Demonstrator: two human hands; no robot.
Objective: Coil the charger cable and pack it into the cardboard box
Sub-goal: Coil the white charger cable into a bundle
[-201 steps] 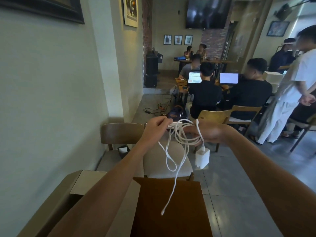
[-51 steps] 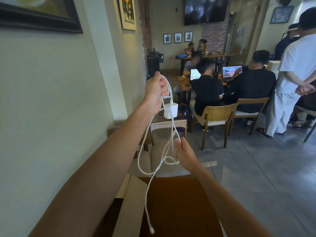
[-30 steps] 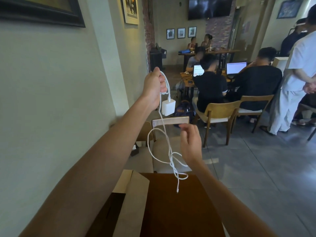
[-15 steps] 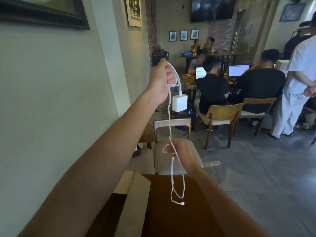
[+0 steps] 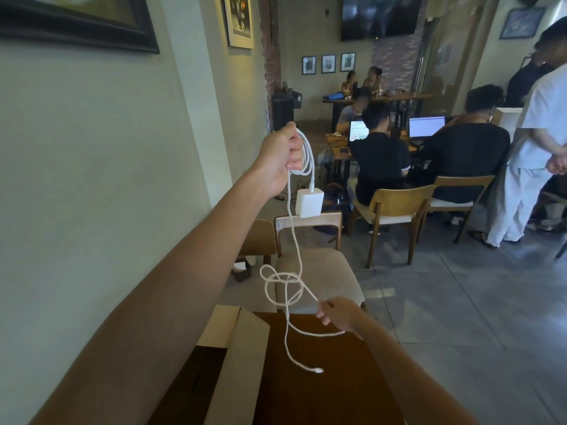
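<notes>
Head view: left hand was raised, fist curled round loops of the white charger cable, its adapter dangling just below. Right hand pinched the tangled lower cable above the cardboard box, plug end hanging free.

The left arm reaches up and forward, its left hand fisted around loops of the charger cable, while the lower right hand pinches a hanging strand between its fingertips, forearm extended.
</notes>
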